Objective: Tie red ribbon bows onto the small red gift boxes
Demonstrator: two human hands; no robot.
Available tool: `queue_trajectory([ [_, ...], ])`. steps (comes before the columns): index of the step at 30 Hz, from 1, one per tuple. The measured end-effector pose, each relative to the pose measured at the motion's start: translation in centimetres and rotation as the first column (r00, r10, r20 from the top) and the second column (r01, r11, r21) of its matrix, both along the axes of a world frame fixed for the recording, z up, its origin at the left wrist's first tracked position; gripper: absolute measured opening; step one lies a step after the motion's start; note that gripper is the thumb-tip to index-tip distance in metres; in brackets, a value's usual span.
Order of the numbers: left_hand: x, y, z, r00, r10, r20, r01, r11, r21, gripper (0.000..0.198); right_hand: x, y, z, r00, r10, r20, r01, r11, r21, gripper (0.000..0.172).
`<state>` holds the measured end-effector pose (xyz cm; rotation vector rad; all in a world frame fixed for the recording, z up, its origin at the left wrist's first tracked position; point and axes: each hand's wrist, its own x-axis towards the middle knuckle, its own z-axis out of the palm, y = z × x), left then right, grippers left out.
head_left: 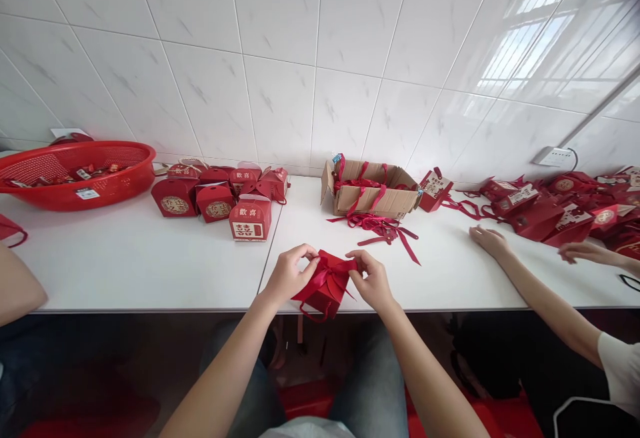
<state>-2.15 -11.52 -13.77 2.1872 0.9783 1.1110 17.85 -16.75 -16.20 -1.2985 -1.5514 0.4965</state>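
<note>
A small red gift box [327, 297] sits at the table's front edge between my hands. On its top lies a red ribbon bow [327, 275]. My left hand [294, 271] pinches the bow's left loop between thumb and fingers. Opposite it, my right hand [371, 279] pinches the right loop, so the ribbon is spread between them. A thin red cord hangs from the box's near side. Beyond my hands lie loose red ribbons [383, 228] in front of an open cardboard box [400, 201], which holds more ribbon.
Several finished-looking red boxes [250, 218] stand at the left, beside a red plastic basket [115, 191] of small wrapped items. A co-worker's hands [493, 243] rest near a heap of red boxes [540, 218] on the right. A tiled wall backs the white table [200, 278].
</note>
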Motion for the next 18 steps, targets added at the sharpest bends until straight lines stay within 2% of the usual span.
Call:
queue_trajectory([
  [4, -0.16, 0.32, -0.73, 0.999, -0.012, -0.043, 0.017, 0.993, 0.116, 0.010, 0.20, -0.19, -0.36, 0.998, -0.021, 0.065, 0.020, 1.000, 0.007, 0.026],
  [7, -0.15, 0.34, -0.76, 0.998, 0.004, -0.059, 0.004, 0.989, 0.145, 0.013, 0.28, -0.19, -0.55, 0.997, -0.018, 0.071, 0.018, 1.000, -0.002, 0.027],
  [14, -0.33, -0.05, -0.37, 0.994, -0.102, -0.050, 0.103, 0.995, 0.007, 0.023, 0.17, -0.20, -0.59, 0.998, -0.020, 0.058, 0.020, 1.000, -0.007, 0.025],
  [18, -0.45, 0.10, -0.66, 0.997, -0.068, -0.024, 0.068, 0.998, -0.004, 0.016, 0.09, -0.19, -0.58, 0.998, -0.022, 0.059, 0.023, 1.000, -0.003, 0.024],
])
